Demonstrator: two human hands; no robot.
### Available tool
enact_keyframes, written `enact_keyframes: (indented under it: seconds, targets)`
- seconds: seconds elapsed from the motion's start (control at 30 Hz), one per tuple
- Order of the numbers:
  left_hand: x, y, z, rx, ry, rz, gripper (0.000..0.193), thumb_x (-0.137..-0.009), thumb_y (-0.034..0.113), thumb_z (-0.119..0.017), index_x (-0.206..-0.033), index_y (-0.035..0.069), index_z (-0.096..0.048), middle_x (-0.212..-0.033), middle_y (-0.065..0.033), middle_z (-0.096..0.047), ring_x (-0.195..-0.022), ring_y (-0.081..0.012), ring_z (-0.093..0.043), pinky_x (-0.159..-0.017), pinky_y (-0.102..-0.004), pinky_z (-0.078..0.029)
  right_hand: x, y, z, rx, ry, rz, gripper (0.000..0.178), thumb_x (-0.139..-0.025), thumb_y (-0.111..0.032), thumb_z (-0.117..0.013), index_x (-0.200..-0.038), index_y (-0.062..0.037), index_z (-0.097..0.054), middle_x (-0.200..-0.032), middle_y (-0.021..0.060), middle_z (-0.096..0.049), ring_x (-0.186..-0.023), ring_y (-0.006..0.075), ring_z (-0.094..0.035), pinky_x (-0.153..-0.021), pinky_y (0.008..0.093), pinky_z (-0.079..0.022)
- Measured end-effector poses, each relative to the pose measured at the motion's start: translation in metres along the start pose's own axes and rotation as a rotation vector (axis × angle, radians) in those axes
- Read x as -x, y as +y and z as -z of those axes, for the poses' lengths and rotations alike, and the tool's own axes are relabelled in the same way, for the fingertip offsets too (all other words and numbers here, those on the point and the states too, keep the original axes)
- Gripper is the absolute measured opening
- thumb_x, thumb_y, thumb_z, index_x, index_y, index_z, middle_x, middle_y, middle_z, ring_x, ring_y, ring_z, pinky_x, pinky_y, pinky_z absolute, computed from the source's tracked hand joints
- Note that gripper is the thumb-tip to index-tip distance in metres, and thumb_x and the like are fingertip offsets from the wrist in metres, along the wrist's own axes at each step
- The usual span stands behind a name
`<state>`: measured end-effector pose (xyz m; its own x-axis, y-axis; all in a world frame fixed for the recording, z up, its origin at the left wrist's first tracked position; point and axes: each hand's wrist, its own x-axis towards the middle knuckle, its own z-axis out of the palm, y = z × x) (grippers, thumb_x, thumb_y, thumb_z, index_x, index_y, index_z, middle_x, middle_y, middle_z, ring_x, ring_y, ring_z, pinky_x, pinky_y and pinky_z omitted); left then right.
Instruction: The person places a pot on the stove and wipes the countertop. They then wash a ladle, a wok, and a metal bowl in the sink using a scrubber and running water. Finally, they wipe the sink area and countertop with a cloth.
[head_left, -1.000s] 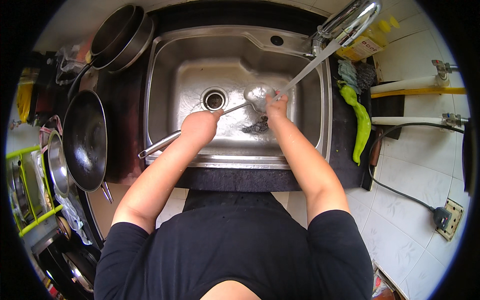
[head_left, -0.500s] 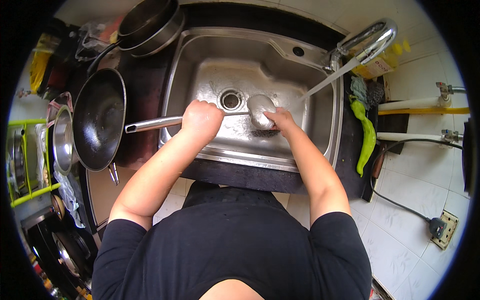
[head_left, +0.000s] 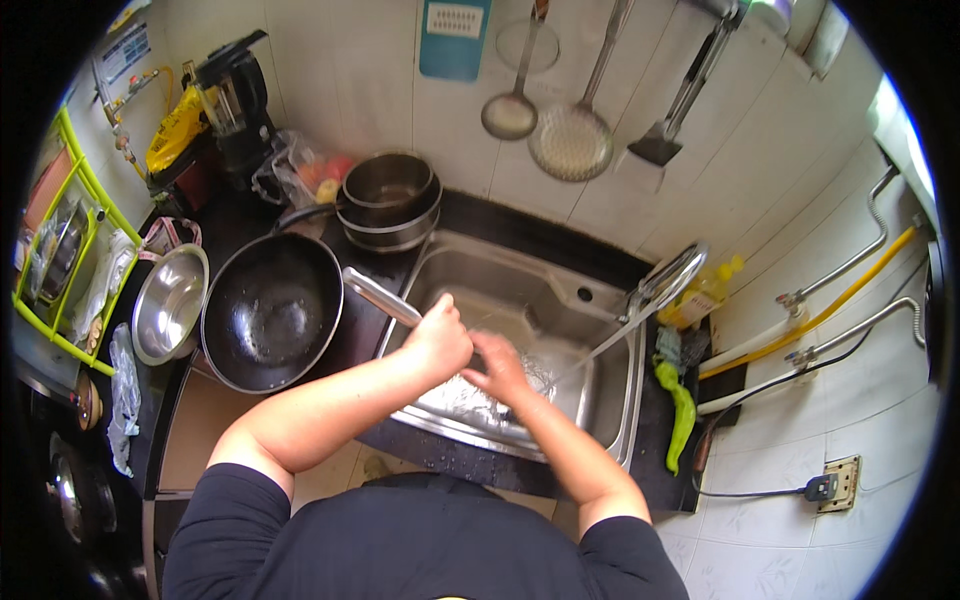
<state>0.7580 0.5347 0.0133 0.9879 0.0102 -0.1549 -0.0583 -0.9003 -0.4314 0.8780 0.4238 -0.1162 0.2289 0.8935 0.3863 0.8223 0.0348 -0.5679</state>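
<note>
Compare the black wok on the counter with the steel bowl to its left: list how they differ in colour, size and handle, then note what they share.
The wok is black and dull inside; the steel bowl is silvery and shiny. The wok is clearly wider than the bowl. The wok has a handle reaching toward the back wall; the bowl shows none. Both are round, sit open side up on the dark counter left of the sink, and neither hand touches them.
</note>
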Motion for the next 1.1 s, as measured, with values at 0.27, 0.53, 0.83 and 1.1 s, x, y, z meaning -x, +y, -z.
enact_keyframes:
  seconds: [0.27, 0.53, 0.83, 1.1]
  targets:
    - [0.037, -0.007, 0.034, 0.234, 0.657, 0.021, 0.031, -0.070, 0.022, -0.059, -0.098, 0.007, -0.060, -0.097, -0.0062, -0.056, -0.096, -0.0235, -0.050, -0.096, -0.0422, -0.032, -0.017, 0.028, -0.017, -0.342, 0.289, -0.254, 0.023, -0.087, -0.028, -0.051, -0.087, -0.0050, -0.055, -0.076, 0.0097, -0.058, -0.070, 0.0208, -0.056, -0.066, 0.0321, -0.043]
    - [0.094, -0.006, -0.002, 0.773, 0.701, 0.060, 0.044, -0.067, 0.022, -0.071, -0.106, 0.008, -0.057, -0.105, -0.0118, -0.054, -0.099, -0.0288, -0.051, -0.086, -0.0400, -0.040, -0.164, 0.004, 0.134, -0.392, 0.796, -0.200, 0.036, -0.093, -0.039, -0.038, -0.072, -0.0101, -0.045, -0.059, -0.0044, -0.037, -0.053, 0.0056, -0.033, -0.047, 0.0222, -0.028]
    - [0.125, -0.022, -0.010, 0.837, 0.641, 0.197, 0.045, -0.070, 0.023, -0.069, -0.110, 0.007, -0.056, -0.112, -0.0125, -0.052, -0.107, -0.0300, -0.047, -0.092, -0.0398, -0.037, -0.252, -0.002, 0.194, -0.454, 0.911, -0.334, 0.040, -0.091, -0.043, -0.043, -0.070, -0.0095, -0.045, -0.057, -0.0033, -0.036, -0.052, 0.0075, -0.033, -0.048, 0.0243, -0.027]
    - [0.143, -0.028, -0.031, 0.849, 0.607, 0.279, 0.042, -0.071, 0.024, -0.066, -0.109, 0.008, -0.057, -0.110, -0.0115, -0.053, -0.105, -0.0288, -0.048, -0.091, -0.0392, -0.036, -0.262, 0.020, 0.182, -0.411, 0.873, -0.462, 0.039, -0.091, -0.043, -0.043, -0.074, -0.0075, -0.049, -0.057, -0.0016, -0.040, -0.053, 0.0094, -0.037, -0.051, 0.0257, -0.033]
